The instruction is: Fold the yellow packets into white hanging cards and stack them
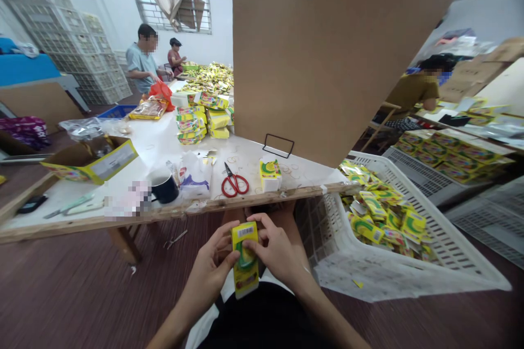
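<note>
Both my hands hold a small yellow and green packet (pixel 245 259) upright over my lap, barcode end up. My left hand (pixel 210 267) grips its left side with thumb on the front. My right hand (pixel 275 248) pinches its top right edge. Just beyond, on the table's front edge, a stack of the same packets (pixel 270 173) stands beside red-handled scissors (pixel 234 182). A white plastic crate (pixel 409 259) at my right holds several loose packets (pixel 382 212).
A wooden-edged white table (pixel 155 212) carries a black mug (pixel 164 187), a plastic bag (pixel 195 174), an open carton (pixel 92 159) and more packet stacks (pixel 200 117). A big brown cardboard sheet (pixel 327 60) stands upright. Other people work at the far end and at right.
</note>
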### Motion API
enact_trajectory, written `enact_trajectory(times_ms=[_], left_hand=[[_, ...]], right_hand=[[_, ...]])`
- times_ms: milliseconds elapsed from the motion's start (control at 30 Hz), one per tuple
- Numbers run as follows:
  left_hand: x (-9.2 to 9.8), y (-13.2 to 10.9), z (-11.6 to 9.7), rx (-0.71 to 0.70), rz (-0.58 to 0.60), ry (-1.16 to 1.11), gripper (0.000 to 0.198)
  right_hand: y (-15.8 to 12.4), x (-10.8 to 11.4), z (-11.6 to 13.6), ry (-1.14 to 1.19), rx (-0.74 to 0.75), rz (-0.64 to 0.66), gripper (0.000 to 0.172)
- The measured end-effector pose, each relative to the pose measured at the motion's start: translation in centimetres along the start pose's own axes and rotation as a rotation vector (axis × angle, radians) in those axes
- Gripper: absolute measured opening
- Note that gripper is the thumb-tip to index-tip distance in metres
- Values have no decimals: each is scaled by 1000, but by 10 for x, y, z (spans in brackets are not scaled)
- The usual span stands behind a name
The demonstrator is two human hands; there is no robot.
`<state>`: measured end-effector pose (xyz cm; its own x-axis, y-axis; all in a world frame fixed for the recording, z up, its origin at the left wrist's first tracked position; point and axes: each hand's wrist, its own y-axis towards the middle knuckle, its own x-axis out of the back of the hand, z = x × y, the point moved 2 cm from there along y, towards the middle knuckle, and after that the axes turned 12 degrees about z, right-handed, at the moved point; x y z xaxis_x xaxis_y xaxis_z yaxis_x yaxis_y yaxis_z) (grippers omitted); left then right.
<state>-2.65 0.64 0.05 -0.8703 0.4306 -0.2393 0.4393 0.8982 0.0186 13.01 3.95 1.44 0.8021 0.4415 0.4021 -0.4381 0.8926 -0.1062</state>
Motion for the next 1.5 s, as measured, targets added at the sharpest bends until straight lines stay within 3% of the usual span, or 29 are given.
enact_trajectory(times_ms=[67,200,300,367,433,533,600,633,700,767,867,967,1100,1267,1367,1400,1433,1500], left_hand=[[1,0,-1,1,5,-28,50],[0,1,-2,-16,6,-46,46],[-2,1,-2,-16,-10,-30,40],[-2,0,-2,-16,-40,15,40],[2,0,-1,-17,-98,77,48],[9,1,0,-9,-181,135,57],[12,3,0,5,-195,155,53],[12,4,1,9,-184,166,49],[10,6,1,20,-143,183,44],[8,8,3,29,-101,189,40],[8,7,7,45,-90,203,35],[13,5,9,58,-114,232,33],[14,5,4,69,-117,231,33],[9,9,4,90,-86,128,37],[14,11,11,97,-144,-108,49],[16,12,13,88,-171,-225,53],[18,13,15,72,-192,-345,55],[19,13,13,54,-204,-546,56]], right_hand=[[0,3,-2,57,23,37,38],[-1,3,7,103,150,-77,28],[-2,-5,13,162,193,-68,24],[-3,0,13,125,247,-91,21],[-8,29,8,-69,307,-321,21],[-20,99,-4,-552,249,-926,27],[-18,137,-12,-772,146,-1104,33],[-11,148,-16,-826,129,-1093,35],[13,151,-21,-860,139,-918,37],[46,135,-28,-837,139,-660,38],[96,105,-40,-807,26,-417,49],[127,93,-50,-804,-33,-336,48],[139,97,-53,-799,-23,-340,26],[121,93,-28,-774,52,-406,26],[80,65,3,-730,198,-504,25],[62,50,15,-676,356,-536,22],[44,34,26,-629,509,-485,17],[12,1,41,-586,748,-257,9]])
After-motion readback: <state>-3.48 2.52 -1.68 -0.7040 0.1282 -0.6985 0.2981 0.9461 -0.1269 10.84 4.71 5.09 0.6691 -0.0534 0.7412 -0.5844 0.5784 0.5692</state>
